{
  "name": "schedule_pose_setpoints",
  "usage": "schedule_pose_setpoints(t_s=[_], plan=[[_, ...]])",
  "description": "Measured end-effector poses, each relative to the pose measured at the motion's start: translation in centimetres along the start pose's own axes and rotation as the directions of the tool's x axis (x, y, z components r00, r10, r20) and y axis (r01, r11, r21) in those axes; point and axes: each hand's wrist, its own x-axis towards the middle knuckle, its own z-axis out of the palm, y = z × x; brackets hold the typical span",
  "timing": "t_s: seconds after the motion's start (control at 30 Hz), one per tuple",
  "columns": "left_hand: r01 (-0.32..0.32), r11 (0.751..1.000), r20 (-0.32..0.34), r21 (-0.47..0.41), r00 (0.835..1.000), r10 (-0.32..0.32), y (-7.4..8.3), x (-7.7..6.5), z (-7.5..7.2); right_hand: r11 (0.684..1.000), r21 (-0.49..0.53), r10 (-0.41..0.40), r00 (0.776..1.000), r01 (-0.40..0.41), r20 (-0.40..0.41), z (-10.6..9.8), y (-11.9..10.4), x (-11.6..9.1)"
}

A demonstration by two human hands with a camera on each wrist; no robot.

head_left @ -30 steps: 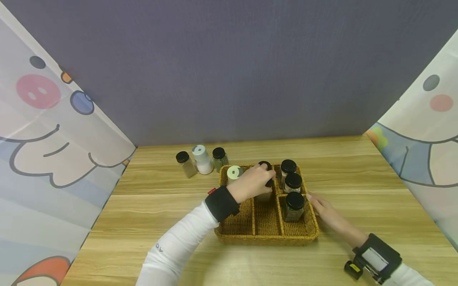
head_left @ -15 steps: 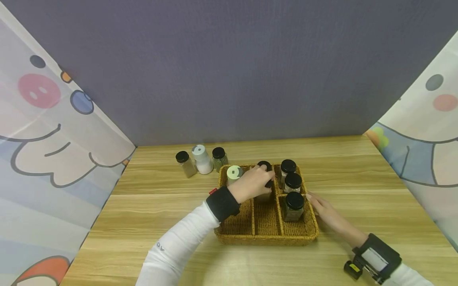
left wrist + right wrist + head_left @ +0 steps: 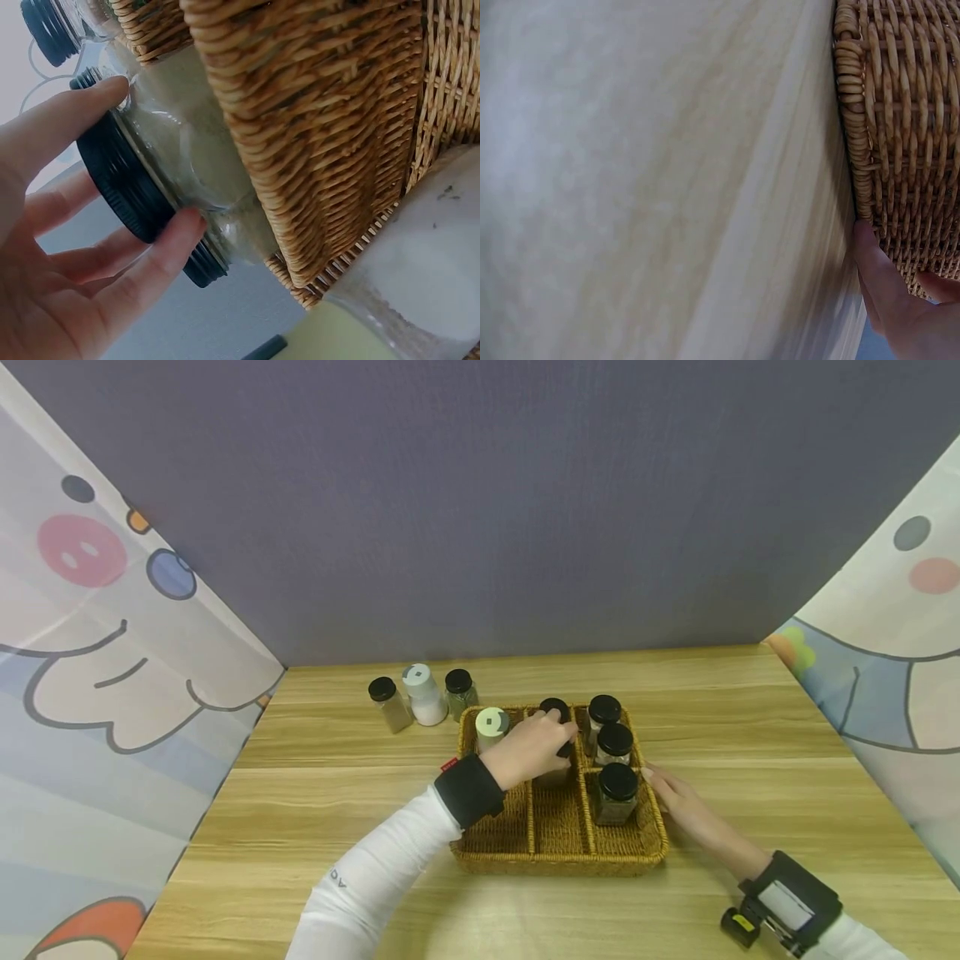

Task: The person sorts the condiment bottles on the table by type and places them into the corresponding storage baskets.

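Observation:
My left hand reaches into the middle compartment of a wicker basket. Its thumb and fingers pinch a glass spice jar near its black lid. A second black lid shows just beyond the fingers in the head view. Against the basket's right outer wall, my right hand rests with its fingers straight, low along the base in the right wrist view. A shaker with a pale green cap stands in the left compartment, partly behind the left hand.
Black-lidded jars fill the right side: two in the back section, and one square jar in front. Outside, behind the basket's left corner, stand a jar, a white-capped shaker and another jar. A grey panel rises behind.
The left hand and wrist shift very slightly while the fingers keep hold of the jar. The right hand, the basket and the other jars stay in place.

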Motion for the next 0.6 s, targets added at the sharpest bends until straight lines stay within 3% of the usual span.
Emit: schedule_pose_setpoints(t_s=[0.4, 0.6], plan=[[0.026, 0.999, 0.008, 0.024, 1.000, -0.026, 0.44, -0.50, -0.34, 1.000, 0.028, -0.005, 1.000, 0.005, 0.004, 0.16, 0.07, 0.01], [0.027, 0.999, -0.022, 0.045, 0.999, -0.026, 0.48, -0.77, -0.41, 1.000, 0.022, -0.013, 1.000, 0.013, 0.015, 0.05, -0.02, -0.10]])
